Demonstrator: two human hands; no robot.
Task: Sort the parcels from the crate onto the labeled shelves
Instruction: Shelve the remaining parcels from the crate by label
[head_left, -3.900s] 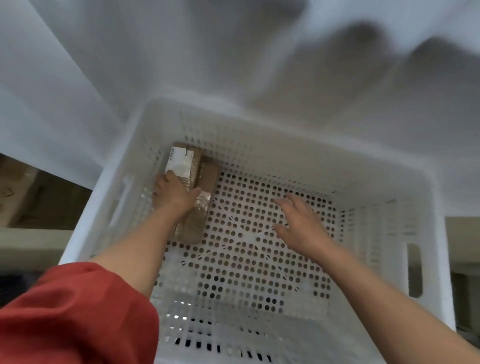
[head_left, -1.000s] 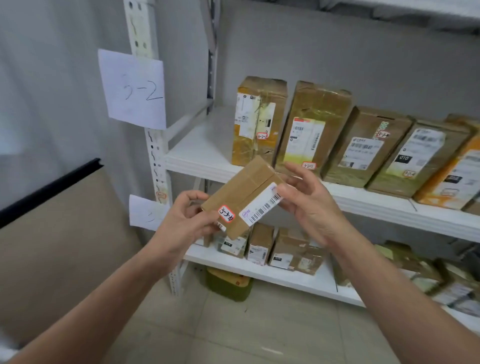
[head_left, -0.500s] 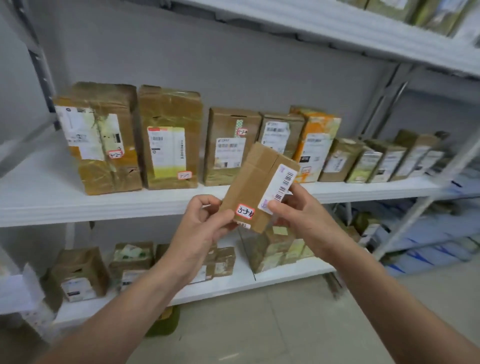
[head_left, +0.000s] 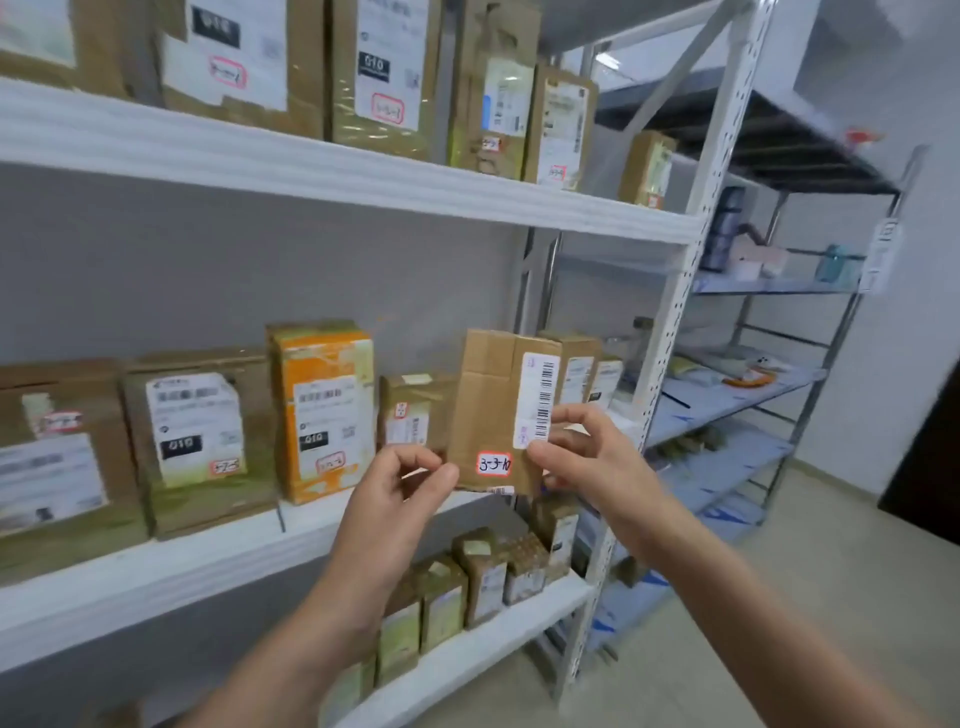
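The brown parcel (head_left: 493, 405) has turned from a slant to nearly upright since half a second ago. The shelved boxes have slid leftward in view, so the orange parcel (head_left: 324, 410) now stands to its left.

The left hand (head_left: 395, 483) pinches the brown parcel's lower left corner with thumb and curled fingers. The right hand (head_left: 587, 457) pinches its lower right edge, thumb on the front just below the barcode label (head_left: 540, 400). The hands are apart, with the parcel's width between them. A red-bordered sticker (head_left: 494, 464) near its bottom reads 3-3-10.

The parcel is held in the air in front of the middle shelf (head_left: 156, 566), near its right end, and hides part of the small boxes there. Larger labelled boxes line the upper shelf (head_left: 311, 166), and small ones stand on the lower shelf (head_left: 467, 654). A perforated white upright (head_left: 670, 332) ends this rack, and a second rack (head_left: 727, 400) stands beyond it.
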